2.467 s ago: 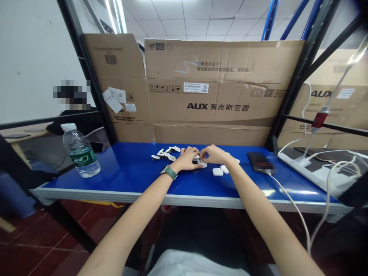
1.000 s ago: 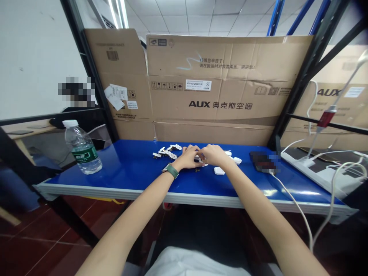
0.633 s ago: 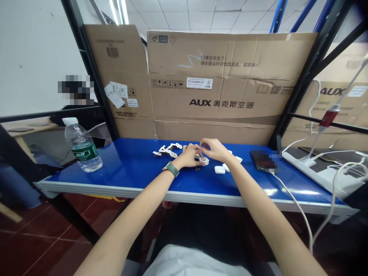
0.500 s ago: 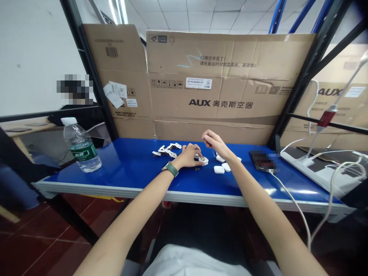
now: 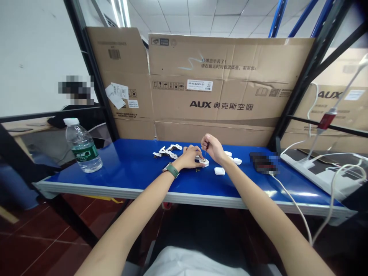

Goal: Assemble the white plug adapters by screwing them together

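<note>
My left hand [image 5: 191, 157], with a green-banded watch on its wrist, is closed around a small white plastic housing [image 5: 204, 163] on the blue tabletop. Brass-coloured metal shows in the top of that housing. Closed just above it is my right hand [image 5: 212, 147], gripping a screwdriver [image 5: 205, 154] whose thin shaft points down into the housing; the handle is hidden in the fingers. Tiny brass pieces [image 5: 197, 170] lie by my left hand. Beyond it sits a loose pile of white parts with metal prongs [image 5: 168, 151]. A rounded white cover [image 5: 219, 171] lies near my right forearm, with several more behind.
A water bottle [image 5: 83, 147] stands at the left of the blue table [image 5: 126, 168]. To the right are a dark phone [image 5: 262, 163] on a white cable and a power strip [image 5: 313, 172]. Cardboard [image 5: 224, 92] walls off the back. Another person [image 5: 76, 99] sits beyond, at left.
My right hand has come down and slightly left, bringing the screwdriver tip to the white housing. My left hand has stayed in place. More of the white covers show past the right forearm.
</note>
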A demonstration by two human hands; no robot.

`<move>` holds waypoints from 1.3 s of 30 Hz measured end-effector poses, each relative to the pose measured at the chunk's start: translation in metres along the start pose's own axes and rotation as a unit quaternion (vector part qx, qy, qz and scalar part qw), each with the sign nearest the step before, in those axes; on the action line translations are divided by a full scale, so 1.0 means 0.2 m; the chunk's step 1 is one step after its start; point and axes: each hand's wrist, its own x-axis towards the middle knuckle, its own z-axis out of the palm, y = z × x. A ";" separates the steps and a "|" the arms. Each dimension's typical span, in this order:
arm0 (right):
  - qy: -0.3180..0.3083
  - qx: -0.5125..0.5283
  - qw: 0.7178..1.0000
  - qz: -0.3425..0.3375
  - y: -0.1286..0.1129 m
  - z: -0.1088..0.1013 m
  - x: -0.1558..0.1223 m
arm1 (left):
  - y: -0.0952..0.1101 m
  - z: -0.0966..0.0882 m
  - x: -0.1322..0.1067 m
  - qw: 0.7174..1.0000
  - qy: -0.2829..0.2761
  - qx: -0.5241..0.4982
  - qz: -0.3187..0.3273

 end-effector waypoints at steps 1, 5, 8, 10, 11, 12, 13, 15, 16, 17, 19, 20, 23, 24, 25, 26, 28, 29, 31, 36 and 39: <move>-0.001 0.003 1.000 0.001 0.01 0.00 0.00 | 0.00 0.00 0.00 1.000 0.000 0.000 -0.001; 0.003 -0.009 1.000 0.006 0.01 0.00 0.00 | 0.01 0.00 0.00 1.000 -0.003 0.001 -0.001; 0.005 -0.017 1.000 0.013 0.00 0.01 -0.01 | 0.00 0.00 0.00 1.000 -0.003 0.001 -0.005; 0.007 -0.022 1.000 0.020 -0.01 0.02 -0.01 | 0.00 0.00 0.00 1.000 -0.002 0.002 -0.007; 0.009 -0.023 0.999 0.021 -0.01 0.03 -0.01 | 0.00 0.00 0.00 1.000 -0.002 0.002 -0.007; 0.010 -0.024 0.999 0.022 -0.01 0.03 -0.01 | 0.00 0.00 0.00 1.000 -0.002 0.003 -0.007; 0.011 -0.023 0.999 0.022 -0.02 0.03 -0.02 | 0.00 0.00 0.00 1.000 -0.003 0.003 -0.006; 0.012 -0.014 1.000 0.020 -0.01 0.03 -0.02 | 0.00 0.00 0.00 1.000 -0.002 0.003 -0.004; 0.012 -0.006 1.000 0.019 -0.01 0.03 -0.02 | 0.00 0.00 0.00 1.000 -0.001 0.004 -0.004; 0.014 0.000 1.000 0.019 -0.01 0.03 -0.02 | 0.00 0.00 0.00 1.000 0.000 0.004 -0.004; 0.017 0.008 1.000 0.019 0.00 0.02 -0.01 | 0.00 0.00 0.00 1.000 0.000 0.005 -0.004; 0.019 0.008 1.000 0.019 0.00 0.02 -0.01 | 0.00 0.00 0.00 1.000 0.000 0.006 -0.005; 0.026 0.004 1.000 0.016 0.01 0.02 -0.01 | 0.00 0.00 0.00 1.000 -0.002 0.009 -0.005; 0.030 0.001 0.999 0.016 0.01 0.02 -0.01 | 0.00 0.00 0.00 1.000 -0.003 0.010 -0.004; 0.034 -0.001 0.999 0.016 0.01 0.02 0.00 | 0.00 0.00 0.00 1.000 -0.003 0.011 -0.004; 0.037 -0.002 0.999 0.017 0.00 0.02 0.00 | 0.00 0.00 0.00 1.000 -0.003 0.011 -0.003; 0.041 -0.003 0.999 0.019 0.00 0.02 0.00 | 0.00 0.00 0.00 1.000 -0.002 0.011 -0.002; 0.043 -0.004 0.999 0.020 0.00 0.02 0.00 | 0.00 0.00 0.00 1.000 -0.003 0.011 -0.002; 0.047 -0.012 0.999 0.022 -0.01 0.02 0.00 | 0.00 0.00 0.00 1.000 -0.005 0.012 -0.003; 0.049 -0.030 0.998 0.024 0.00 0.02 0.00 | 0.01 -0.01 0.00 1.000 -0.009 0.016 -0.008; 0.025 -0.039 0.999 0.013 0.00 0.00 0.00 | 0.00 0.00 0.00 1.000 -0.006 0.017 -0.006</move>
